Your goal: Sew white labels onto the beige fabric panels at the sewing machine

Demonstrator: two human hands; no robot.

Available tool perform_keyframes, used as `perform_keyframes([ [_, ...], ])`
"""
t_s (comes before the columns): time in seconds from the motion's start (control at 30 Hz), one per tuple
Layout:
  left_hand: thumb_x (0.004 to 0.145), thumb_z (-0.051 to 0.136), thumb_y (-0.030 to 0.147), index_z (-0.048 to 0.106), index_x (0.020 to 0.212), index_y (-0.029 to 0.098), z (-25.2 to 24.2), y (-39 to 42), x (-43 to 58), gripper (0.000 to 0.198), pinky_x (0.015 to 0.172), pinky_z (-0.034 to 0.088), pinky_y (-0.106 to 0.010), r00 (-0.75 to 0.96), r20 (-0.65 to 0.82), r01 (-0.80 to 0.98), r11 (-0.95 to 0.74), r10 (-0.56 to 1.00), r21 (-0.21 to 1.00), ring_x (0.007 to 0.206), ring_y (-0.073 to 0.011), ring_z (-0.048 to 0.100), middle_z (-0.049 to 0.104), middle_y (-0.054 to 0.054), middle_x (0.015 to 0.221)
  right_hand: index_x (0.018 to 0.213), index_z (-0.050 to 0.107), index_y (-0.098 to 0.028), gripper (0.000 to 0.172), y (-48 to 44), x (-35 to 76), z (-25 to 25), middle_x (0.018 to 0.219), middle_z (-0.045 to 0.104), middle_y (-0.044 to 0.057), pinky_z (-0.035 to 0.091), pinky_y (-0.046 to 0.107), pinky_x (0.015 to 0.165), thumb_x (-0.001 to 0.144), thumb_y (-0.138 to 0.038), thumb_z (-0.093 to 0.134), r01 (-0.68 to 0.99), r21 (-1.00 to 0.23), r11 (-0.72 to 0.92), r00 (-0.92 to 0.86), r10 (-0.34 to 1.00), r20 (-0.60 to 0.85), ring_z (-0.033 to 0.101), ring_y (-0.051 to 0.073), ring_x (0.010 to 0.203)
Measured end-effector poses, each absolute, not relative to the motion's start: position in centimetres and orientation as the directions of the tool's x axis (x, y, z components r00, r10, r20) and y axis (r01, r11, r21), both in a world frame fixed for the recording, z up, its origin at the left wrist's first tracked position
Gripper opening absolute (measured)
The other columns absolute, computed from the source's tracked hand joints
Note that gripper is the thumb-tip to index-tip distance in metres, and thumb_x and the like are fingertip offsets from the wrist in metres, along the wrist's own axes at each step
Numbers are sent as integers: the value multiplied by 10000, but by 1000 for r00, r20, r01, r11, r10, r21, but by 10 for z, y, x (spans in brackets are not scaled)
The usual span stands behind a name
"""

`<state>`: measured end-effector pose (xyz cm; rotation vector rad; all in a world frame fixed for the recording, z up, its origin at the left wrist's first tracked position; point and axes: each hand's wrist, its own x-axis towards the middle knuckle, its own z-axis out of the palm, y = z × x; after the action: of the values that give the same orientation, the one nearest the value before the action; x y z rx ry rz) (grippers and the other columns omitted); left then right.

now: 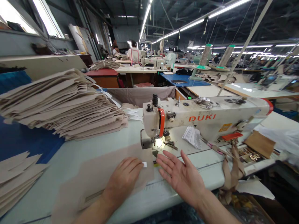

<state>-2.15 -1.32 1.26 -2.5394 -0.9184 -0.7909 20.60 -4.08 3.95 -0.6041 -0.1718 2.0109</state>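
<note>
My left hand (125, 177) lies on a beige fabric piece (98, 169) spread flat on the sewing table. Its fingers are curled together, and a small white label (145, 164) sticks out at the fingertips. Palm up with fingers spread, my right hand (179, 175) holds nothing. It is just in front of the needle area of a white sewing machine (210, 116), to the right of the fabric's edge. A slot-like opening (93, 196) shows in the fabric beside my left wrist. The machine's lamp lights the needle plate (158, 143).
A tall stack of beige fabric pieces (63, 105) stands at the left, with more pieces (18, 177) below it. White printed labels (192, 137) lie under the machine arm. Fabric strips (230, 174) hang at the right edge, beside a tray of small metal parts (251, 154).
</note>
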Motion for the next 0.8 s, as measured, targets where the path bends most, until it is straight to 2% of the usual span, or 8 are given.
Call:
perform_keyframes([
  [0.1,963,326,149,657,922,156,10,-11,-22,333,822,487,-333,633,610,663,-740,476,-111,845,-175,620,699,-62,875,1142,641,-135,598,-51,212,43,1286,600,107,387,337,1018,947,-578,291,-847,-247,-470,-394,869,-300,519,203,1236],
  [0.27,950,340,138,650,918,161,9,-8,-22,313,814,480,-333,631,634,658,-741,447,-133,829,-175,622,704,-59,867,1175,633,-144,651,-57,210,44,1316,579,96,346,351,1059,939,-609,243,-891,-160,-426,-365,879,-308,483,195,1271],
  [0.37,944,354,140,654,908,157,10,-6,-22,302,813,475,-328,629,644,651,-748,435,-130,829,-177,619,701,-60,864,1155,641,-145,668,-58,209,46,1293,596,96,365,364,1044,930,-633,244,-918,-133,-373,-301,876,-378,484,196,1269],
  [0.53,947,355,144,655,905,157,10,3,-24,303,802,470,-320,629,659,640,-756,413,-137,810,-172,617,700,-50,849,1094,658,-159,600,-58,209,47,1277,606,90,386,376,1021,923,-624,319,-948,-111,-298,-220,866,-449,478,208,1273],
  [0.8,952,350,140,660,897,132,9,17,-24,315,817,471,-327,672,619,617,-769,407,-164,817,-182,616,693,-67,849,1172,628,-146,601,-67,210,56,1338,557,98,368,404,1045,891,-621,389,-955,-62,-289,-244,890,-385,434,215,1308],
])
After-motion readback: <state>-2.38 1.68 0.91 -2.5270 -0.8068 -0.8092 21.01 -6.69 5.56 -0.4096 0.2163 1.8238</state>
